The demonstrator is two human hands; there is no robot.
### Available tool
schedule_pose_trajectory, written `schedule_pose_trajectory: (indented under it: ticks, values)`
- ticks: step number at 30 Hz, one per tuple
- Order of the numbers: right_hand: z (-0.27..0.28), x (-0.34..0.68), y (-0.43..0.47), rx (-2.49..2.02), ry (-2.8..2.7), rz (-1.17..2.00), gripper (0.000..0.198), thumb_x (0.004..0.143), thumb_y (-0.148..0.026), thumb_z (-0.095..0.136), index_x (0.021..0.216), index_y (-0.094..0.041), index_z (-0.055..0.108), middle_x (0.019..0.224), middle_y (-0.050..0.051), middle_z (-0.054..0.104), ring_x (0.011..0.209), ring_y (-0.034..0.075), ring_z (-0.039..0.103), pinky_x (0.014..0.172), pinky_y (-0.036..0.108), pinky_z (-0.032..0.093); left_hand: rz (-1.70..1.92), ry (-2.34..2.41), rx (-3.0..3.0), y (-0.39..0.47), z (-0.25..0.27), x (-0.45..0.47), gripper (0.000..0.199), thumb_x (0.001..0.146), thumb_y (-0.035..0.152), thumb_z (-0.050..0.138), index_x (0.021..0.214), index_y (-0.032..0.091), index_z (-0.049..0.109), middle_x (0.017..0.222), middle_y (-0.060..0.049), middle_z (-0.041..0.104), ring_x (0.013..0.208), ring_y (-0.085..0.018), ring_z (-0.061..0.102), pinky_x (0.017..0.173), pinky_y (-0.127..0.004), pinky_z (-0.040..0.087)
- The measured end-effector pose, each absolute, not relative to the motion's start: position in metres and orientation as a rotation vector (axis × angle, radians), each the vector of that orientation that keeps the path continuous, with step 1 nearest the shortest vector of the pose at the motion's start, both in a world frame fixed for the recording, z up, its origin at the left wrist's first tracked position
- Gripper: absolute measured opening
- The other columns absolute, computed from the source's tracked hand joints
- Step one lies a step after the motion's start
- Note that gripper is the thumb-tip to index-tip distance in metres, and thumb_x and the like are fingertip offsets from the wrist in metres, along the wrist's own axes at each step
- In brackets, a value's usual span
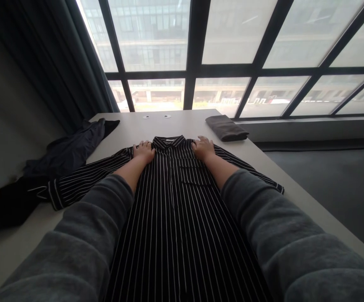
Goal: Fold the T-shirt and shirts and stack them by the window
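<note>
"While the left hand and the right hand are resting either side of the collar, where is the striped shirt lying?"

"It is lying front up on the worktop, spreading from the collar toward the wearer."

"How are the hands holding?"

"Each is lying part-spread on the shoulder nearest the collar; whether either is pinching cloth, I cannot tell."

"Which risks are you noting?"

"Uneven pulling could be skewing the collar and creasing the front. Well left of the collar, the left cuff is lying close by black cloth, so dragging could be tangling both. Well right of it, the right cuff is lying near the worktop's edge, so a sideways tug could be sending it over."
</note>
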State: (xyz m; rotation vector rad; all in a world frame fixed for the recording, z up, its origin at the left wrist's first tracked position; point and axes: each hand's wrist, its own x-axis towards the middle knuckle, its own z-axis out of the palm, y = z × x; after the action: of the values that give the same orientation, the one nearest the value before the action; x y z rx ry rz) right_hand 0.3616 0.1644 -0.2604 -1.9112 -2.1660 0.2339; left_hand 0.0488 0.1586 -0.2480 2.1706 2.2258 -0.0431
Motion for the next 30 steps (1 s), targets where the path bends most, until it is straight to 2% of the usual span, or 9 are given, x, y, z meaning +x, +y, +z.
schedule_pose_trajectory:
  ticks: [2, 4, 8, 13, 18, 21, 25, 28, 30]
  values:
    - [-0.252, 0.339, 0.176, -1.763, -2.256, 0.223, 0.063, 0.111, -0.046, 0.028, 0.158, -0.011, 0.05, 0.171, 0.017, 0.032, 0.159, 0.031, 0.026, 0.132, 0.05, 0.017, -0.038, 2.156, 2.238, 0.168, -0.246, 0.062, 0.075, 0.106, 0.054, 0.018, 0.171, 0.018, 0.021, 0.179, -0.006, 0.011, 0.165, -0.027, 0.007, 0.133, -0.055, 0.008]
    - [-0.248, 0.318, 0.188, -1.691, -2.35, 0.296, 0.067, 0.11, -0.051, 0.034, 0.165, -0.013, 0.04, 0.173, 0.014, 0.03, 0.16, 0.029, 0.025, 0.132, 0.045, 0.019, -0.06, 2.087, 2.264, 0.177, -0.247, 0.073, 0.076, 0.106, 0.057, 0.018, 0.172, 0.019, 0.018, 0.179, -0.005, 0.009, 0.166, -0.025, 0.006, 0.133, -0.051, 0.009]
    - [-0.259, 0.298, 0.205, -1.847, -2.416, 0.488, 0.073, 0.109, -0.062, 0.03, 0.172, -0.026, 0.022, 0.178, 0.007, 0.009, 0.164, 0.032, 0.009, 0.131, 0.061, 0.011, -0.124, 2.039, 2.216, 0.19, -0.256, 0.081, 0.077, 0.104, 0.064, 0.022, 0.171, 0.028, 0.021, 0.179, -0.003, 0.007, 0.165, -0.031, 0.01, 0.132, -0.057, 0.013]
    - [-0.276, 0.304, 0.213, -1.895, -2.462, 0.473, 0.075, 0.108, -0.066, 0.025, 0.173, -0.032, 0.013, 0.179, 0.002, 0.0, 0.165, 0.031, 0.003, 0.131, 0.062, 0.003, -0.126, 2.077, 2.146, 0.197, -0.26, 0.078, 0.076, 0.102, 0.072, 0.02, 0.17, 0.039, 0.021, 0.179, 0.0, 0.002, 0.165, -0.036, 0.008, 0.13, -0.062, 0.009]
    - [-0.26, 0.303, 0.197, -1.837, -2.418, 0.405, 0.07, 0.109, -0.062, 0.025, 0.172, -0.035, 0.014, 0.178, 0.0, -0.007, 0.165, 0.035, -0.006, 0.129, 0.067, 0.002, -0.11, 2.142, 2.08, 0.182, -0.243, 0.087, 0.075, 0.104, 0.067, 0.019, 0.172, 0.034, 0.018, 0.179, -0.004, 0.0, 0.165, -0.036, 0.004, 0.128, -0.068, 0.008]
    - [-0.243, 0.322, 0.165, -1.792, -2.395, 0.365, 0.069, 0.11, -0.058, 0.024, 0.173, -0.031, 0.015, 0.179, 0.003, -0.001, 0.165, 0.034, 0.002, 0.129, 0.066, 0.007, -0.057, 2.175, 2.105, 0.144, -0.227, 0.069, 0.077, 0.105, 0.063, 0.016, 0.172, 0.025, 0.016, 0.179, -0.007, 0.001, 0.165, -0.034, 0.007, 0.13, -0.064, 0.01]
    - [-0.237, 0.406, 0.096, -1.842, -2.475, 0.318, 0.075, 0.106, -0.064, 0.029, 0.172, -0.028, 0.022, 0.178, 0.006, 0.011, 0.164, 0.037, 0.013, 0.129, 0.068, 0.015, -0.079, 2.303, 2.174, 0.053, -0.217, -0.02, 0.079, 0.105, 0.059, 0.013, 0.171, 0.017, 0.021, 0.178, -0.01, 0.014, 0.163, -0.034, 0.018, 0.129, -0.062, 0.018]
    - [-0.252, 0.488, 0.038, -1.952, -2.378, 0.249, 0.075, 0.106, -0.065, 0.024, 0.17, -0.027, 0.027, 0.175, 0.01, 0.025, 0.16, 0.034, 0.027, 0.127, 0.064, 0.026, -0.147, 2.451, 2.164, -0.021, -0.223, -0.106, 0.076, 0.105, 0.055, 0.015, 0.17, 0.018, 0.028, 0.176, -0.012, 0.022, 0.161, -0.036, 0.024, 0.127, -0.059, 0.026]
    - [-0.269, 0.532, 0.007, -2.07, -2.28, 0.261, 0.072, 0.106, -0.064, 0.022, 0.169, -0.031, 0.031, 0.171, 0.009, 0.035, 0.158, 0.034, 0.033, 0.125, 0.066, 0.03, -0.178, 2.53, 2.072, -0.057, -0.231, -0.148, 0.072, 0.105, 0.052, 0.017, 0.168, 0.019, 0.033, 0.175, -0.01, 0.025, 0.161, -0.035, 0.026, 0.128, -0.057, 0.027]
